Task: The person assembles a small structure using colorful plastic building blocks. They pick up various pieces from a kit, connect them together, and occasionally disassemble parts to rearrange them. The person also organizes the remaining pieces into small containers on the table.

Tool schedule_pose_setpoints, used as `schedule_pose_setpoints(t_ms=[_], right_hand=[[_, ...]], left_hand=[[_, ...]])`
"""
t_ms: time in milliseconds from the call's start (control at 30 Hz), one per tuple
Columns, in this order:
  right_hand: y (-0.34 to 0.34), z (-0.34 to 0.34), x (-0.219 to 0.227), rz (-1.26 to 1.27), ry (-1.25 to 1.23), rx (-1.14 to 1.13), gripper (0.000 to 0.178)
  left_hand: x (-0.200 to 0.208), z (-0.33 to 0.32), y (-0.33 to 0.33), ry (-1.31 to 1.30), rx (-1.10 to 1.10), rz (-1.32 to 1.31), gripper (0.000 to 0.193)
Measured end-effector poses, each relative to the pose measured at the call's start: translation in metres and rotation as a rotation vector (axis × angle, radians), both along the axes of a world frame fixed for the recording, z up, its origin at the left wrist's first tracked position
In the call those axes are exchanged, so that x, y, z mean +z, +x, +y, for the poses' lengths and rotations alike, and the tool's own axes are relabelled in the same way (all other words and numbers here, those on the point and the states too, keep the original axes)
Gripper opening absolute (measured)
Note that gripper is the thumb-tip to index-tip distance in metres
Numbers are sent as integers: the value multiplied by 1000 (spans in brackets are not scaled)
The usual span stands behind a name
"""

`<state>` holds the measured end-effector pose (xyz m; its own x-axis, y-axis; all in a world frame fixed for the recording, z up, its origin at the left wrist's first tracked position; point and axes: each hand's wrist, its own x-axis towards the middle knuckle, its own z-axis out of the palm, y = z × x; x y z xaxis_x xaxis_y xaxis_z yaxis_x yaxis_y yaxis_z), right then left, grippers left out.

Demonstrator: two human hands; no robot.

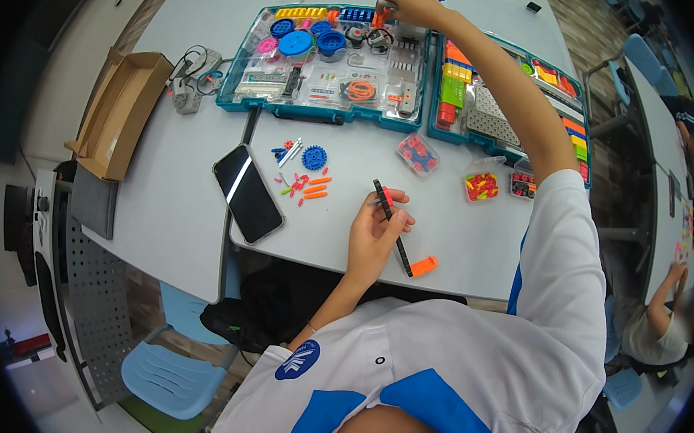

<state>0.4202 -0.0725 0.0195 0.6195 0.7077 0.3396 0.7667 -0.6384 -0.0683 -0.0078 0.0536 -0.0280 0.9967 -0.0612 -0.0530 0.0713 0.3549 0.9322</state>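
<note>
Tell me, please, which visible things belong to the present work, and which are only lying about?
Job in hand:
black beam, held in left hand
orange block at its lower end
teal parts case at right hand
loose blue gear, probably

Apparently just lying about:
phone
open cardboard box

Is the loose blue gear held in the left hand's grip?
No, the blue gear lies on the white table, while the left hand's grip holds a long black beam.
</note>
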Motion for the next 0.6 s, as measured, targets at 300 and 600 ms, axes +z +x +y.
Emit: schedule_pose_setpoints(t_ms=[300, 600], right_hand=[[-2, -3, -9, -110, -91, 56, 19], [-12, 6, 16, -44, -68, 81, 16]], left_hand=[[0, -2, 1, 6, 18, -23, 27], [2, -1, 0, 37, 21, -16, 27]])
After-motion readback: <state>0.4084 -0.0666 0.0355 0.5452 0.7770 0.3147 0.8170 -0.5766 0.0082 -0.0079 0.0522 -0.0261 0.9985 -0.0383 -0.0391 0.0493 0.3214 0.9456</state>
